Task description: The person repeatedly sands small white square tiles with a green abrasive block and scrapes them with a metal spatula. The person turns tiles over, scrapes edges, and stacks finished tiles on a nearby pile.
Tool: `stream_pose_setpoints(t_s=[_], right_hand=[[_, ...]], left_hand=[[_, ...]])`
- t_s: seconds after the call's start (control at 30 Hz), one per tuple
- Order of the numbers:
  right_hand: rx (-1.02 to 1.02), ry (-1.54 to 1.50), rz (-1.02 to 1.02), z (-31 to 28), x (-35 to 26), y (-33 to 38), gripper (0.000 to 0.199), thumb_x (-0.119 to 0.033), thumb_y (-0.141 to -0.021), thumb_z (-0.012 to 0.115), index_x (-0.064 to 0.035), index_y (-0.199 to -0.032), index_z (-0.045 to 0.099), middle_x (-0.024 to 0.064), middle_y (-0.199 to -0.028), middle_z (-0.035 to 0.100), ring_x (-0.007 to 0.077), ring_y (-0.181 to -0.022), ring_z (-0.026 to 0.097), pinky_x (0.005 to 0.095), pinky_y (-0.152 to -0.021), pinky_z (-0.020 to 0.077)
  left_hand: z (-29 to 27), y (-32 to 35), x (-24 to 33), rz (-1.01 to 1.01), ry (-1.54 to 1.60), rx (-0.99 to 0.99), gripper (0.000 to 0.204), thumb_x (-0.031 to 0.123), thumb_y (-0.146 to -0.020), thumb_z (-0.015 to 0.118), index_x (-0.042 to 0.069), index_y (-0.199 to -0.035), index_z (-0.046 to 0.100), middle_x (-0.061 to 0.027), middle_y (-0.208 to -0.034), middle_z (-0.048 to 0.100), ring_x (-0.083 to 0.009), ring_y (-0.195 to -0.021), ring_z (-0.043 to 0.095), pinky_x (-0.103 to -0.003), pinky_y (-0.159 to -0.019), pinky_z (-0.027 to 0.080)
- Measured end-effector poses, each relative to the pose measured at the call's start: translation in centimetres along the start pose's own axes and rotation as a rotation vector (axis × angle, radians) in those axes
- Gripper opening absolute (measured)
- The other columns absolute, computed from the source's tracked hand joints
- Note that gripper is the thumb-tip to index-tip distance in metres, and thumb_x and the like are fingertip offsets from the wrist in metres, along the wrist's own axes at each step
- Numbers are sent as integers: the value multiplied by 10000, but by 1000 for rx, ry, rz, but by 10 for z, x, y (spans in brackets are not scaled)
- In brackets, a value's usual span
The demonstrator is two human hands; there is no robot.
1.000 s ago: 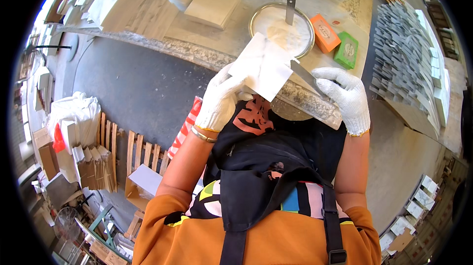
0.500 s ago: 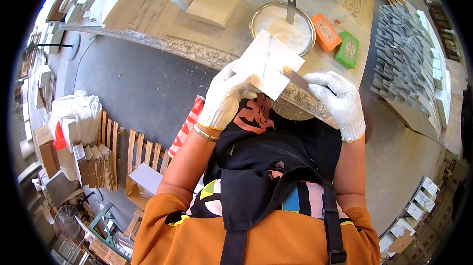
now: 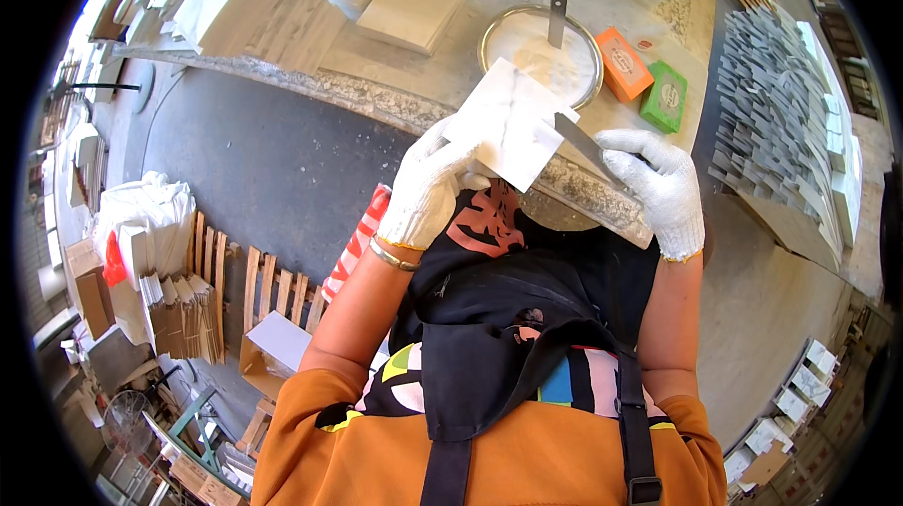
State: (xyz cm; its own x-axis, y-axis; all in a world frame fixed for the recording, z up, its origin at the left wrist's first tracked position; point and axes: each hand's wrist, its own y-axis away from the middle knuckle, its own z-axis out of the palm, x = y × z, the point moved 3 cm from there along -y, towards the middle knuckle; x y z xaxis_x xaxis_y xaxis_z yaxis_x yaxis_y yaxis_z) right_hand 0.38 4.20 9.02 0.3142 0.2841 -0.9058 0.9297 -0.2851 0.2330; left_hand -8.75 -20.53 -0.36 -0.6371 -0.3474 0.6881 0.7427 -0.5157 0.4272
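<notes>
Someone in a black apron holds a white square tile, veined with grey, tilted at the centre of the frame. The left hand, in a white knit glove, has the tile's lower-left edge pinched, fingers closed on it. The right hand, gloved alike and right of centre, is curled with thumb and fingers closed on a flat metal blade. The blade's tip overlaps the tile's right corner; I can't tell whether it presses there.

Just above the tile, a round metal bowl of white stuff rests on the dusty surface, a second blade sticking up out of it. An orange box sits right of the bowl, a green box beside it. A pale stack of tiles lies at upper centre-left, and grey strips crowd the upper right.
</notes>
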Motion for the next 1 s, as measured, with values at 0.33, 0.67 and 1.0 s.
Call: stream_pose_setpoints(t_s=[0.33,0.67,1.0], right_hand=[[291,666,-472,-10,-14,-46,197,-91,-928,688,-60,-1115,745,92,-958,711,188,-835,680,293,-752,522],[177,52,29,-42,23,-8,205,-97,-953,667,-45,-1130,755,25,-915,721,82,-712,599,248,-641,491],[213,66,109,-50,88,55,219,-48,-941,658,-6,-1136,749,61,-1049,735,140,-921,674,284,-830,539]], left_hand=[[13,10,-21,-108,-128,-148,424,201,-940,678,-26,-1288,593,-78,-1078,678,-150,-848,654,-306,-704,567],[43,-4,-63,-246,-146,-208,466,210,-954,690,-7,-1351,577,-64,-1126,698,-133,-895,681,-250,-733,557],[72,-14,-67,-166,-261,-182,532,186,-975,667,-9,-1443,504,-76,-1111,700,-142,-890,701,-249,-712,556]])
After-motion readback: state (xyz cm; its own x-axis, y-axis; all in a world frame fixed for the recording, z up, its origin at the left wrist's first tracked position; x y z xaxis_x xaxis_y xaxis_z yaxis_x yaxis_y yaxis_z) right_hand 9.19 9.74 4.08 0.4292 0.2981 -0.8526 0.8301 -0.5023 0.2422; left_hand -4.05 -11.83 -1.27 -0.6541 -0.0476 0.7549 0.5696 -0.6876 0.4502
